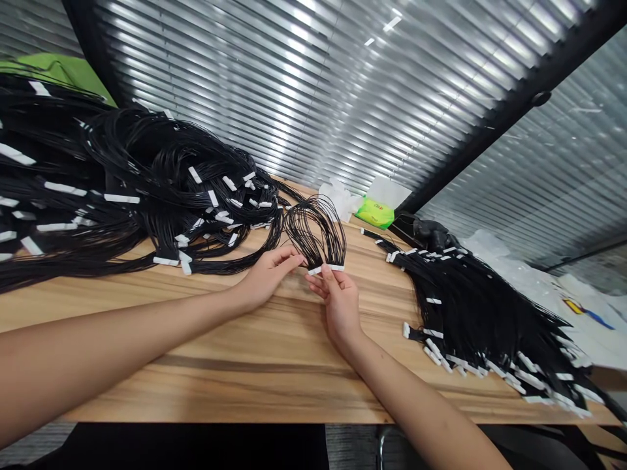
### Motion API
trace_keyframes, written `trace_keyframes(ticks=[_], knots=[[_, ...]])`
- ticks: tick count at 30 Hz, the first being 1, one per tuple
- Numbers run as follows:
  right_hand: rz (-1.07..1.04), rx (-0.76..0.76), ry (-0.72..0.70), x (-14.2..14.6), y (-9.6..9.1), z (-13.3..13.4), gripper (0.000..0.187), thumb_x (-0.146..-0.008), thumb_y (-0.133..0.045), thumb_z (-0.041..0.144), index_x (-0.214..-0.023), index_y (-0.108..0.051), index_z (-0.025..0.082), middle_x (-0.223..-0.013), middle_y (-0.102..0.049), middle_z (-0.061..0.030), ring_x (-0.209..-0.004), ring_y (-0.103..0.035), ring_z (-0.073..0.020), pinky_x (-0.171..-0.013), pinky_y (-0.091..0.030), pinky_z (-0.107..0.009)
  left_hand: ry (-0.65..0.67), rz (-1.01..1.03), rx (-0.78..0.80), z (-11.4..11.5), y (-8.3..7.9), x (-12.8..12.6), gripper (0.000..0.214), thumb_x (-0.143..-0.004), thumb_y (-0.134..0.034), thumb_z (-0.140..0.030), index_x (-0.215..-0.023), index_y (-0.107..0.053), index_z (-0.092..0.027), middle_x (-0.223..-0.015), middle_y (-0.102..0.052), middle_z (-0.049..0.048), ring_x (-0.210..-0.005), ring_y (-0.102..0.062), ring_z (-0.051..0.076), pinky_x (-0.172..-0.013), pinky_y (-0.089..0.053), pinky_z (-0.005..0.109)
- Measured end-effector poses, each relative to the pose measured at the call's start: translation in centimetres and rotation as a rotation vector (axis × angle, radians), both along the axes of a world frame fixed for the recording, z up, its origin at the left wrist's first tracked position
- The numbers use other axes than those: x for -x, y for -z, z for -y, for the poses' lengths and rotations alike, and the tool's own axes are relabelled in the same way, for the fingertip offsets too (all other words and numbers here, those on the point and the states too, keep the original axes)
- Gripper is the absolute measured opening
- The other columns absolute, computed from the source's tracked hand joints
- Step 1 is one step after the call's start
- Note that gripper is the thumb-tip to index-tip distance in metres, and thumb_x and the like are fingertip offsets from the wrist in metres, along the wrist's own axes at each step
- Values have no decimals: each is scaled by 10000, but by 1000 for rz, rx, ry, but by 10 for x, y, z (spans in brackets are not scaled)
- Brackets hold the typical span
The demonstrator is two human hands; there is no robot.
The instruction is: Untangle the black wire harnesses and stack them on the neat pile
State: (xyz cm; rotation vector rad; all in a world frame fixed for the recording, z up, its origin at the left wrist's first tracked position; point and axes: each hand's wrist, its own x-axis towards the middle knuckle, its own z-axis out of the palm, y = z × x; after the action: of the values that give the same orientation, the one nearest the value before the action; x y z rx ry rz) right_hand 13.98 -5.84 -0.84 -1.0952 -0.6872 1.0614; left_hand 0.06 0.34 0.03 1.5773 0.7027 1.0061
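A small looped bundle of thin black wires (317, 228) with white connectors at both ends arches above the wooden table (245, 352). My right hand (337, 303) pinches the white connector (335, 267) at one end of the loop. My left hand (268, 277) reaches in from the left, its fingers stretched toward the other white connector (315, 269) and touching the wires there.
A big tangled heap of black wire harnesses (122, 189) with white connectors covers the table's left. A straighter stack of the same harnesses (484, 320) lies on the right. A green packet (375, 212) and white tissue sit at the back, before window blinds. Plastic bags lie far right.
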Motion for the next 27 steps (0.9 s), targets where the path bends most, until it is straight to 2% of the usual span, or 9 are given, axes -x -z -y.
trace_keyframes(ticks=[4, 9, 12, 15, 19, 27], knots=[[7, 2, -4, 0, -1, 0, 272, -671, -752, 408, -726, -639, 166, -738, -724, -32, -683, -715, -168, -622, -554, -239, -13, 12, -27, 2, -4, 0, 242, -821, -547, -397, -746, -569, -168, -700, -505, -27, -704, -460, 127, -699, -369, 249], [21, -2, -14, 0, -1, 0, 266, -675, -750, 401, -714, -637, 163, -717, -719, -33, -676, -713, -170, -616, -558, -241, -31, 106, 18, 2, -4, 1, 154, -784, -542, -310, -718, -544, -171, -726, -530, -18, -730, -484, 131, -717, -395, 244], [2, -6, -10, -2, 0, -1, 258, -674, -756, 388, -735, -645, 163, -726, -720, -29, -696, -715, -166, -620, -556, -232, -26, 131, 34, 1, -3, 1, 168, -797, -554, -340, -787, -562, -172, -784, -559, -6, -772, -515, 137, -717, -415, 241], [-13, -8, -5, -5, 3, -3, 253, -676, -758, 381, -751, -646, 166, -742, -719, -24, -708, -715, -161, -625, -555, -225, -66, 64, -4, 0, -2, 0, 215, -802, -586, -378, -843, -610, -168, -809, -603, 1, -731, -522, 124, -691, -418, 235], [-30, 7, 1, -6, 5, -5, 247, -675, -756, 371, -743, -637, 166, -746, -718, -22, -711, -714, -158, -633, -555, -222, -104, -36, -61, -1, -2, 0, 191, -778, -635, -336, -777, -676, -149, -801, -673, 26, -738, -565, 133, -704, -439, 242], [-1, 6, 15, -4, 2, -3, 246, -674, -751, 379, -741, -645, 167, -771, -731, -31, -685, -710, -154, -640, -559, -233, -116, -61, -104, -1, 2, 1, 185, -748, -682, -331, -778, -749, -161, -849, -731, 67, -807, -644, 185, -750, -502, 291]])
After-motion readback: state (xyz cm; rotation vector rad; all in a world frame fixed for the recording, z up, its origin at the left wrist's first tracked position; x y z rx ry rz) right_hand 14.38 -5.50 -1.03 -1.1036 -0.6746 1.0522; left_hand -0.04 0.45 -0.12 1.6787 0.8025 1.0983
